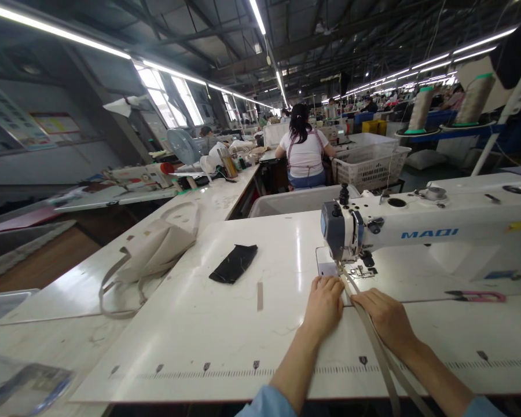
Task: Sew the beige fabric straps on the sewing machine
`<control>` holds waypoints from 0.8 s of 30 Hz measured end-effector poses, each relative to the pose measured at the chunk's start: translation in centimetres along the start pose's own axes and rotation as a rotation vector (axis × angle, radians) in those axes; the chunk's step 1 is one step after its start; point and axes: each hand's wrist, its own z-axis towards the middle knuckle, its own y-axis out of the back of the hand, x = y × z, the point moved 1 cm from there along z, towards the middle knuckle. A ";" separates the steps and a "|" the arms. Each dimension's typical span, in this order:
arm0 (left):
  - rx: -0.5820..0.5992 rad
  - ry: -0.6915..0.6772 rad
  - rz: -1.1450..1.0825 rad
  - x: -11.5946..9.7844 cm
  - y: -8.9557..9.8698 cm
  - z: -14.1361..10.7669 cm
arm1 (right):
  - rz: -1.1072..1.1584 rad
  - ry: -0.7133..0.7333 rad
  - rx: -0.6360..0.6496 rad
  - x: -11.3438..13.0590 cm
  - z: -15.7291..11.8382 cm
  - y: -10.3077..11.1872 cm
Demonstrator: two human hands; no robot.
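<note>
Beige straps (378,347) run from beneath the sewing machine's needle area (340,264) down over the table's front edge. My left hand (325,304) lies just left of the needle area, its fingers bent together at the strap's end; what is under them is hidden. My right hand (384,318) is closed on the beige straps, thumb and fingers pinching them a little in front of the needle. The white machine head (345,229) stands directly beyond both hands.
A black fabric piece (233,263) and a small beige strip (260,296) lie left on the white table (191,347). Pink-handled snips (481,296) lie right. A beige bag (156,255) rests at the far left. Beyond, a person (304,147) sits beside a white basket (369,165).
</note>
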 end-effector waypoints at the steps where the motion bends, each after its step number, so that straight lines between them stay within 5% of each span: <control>1: 0.000 0.003 0.002 -0.1 0.0 0.0 | -0.003 0.000 -0.003 0.0 0.0 0.0; 24: 0.011 -0.015 -0.049 0.1 0.2 -0.1 | -0.062 0.095 -0.046 1.3 0.4 0.8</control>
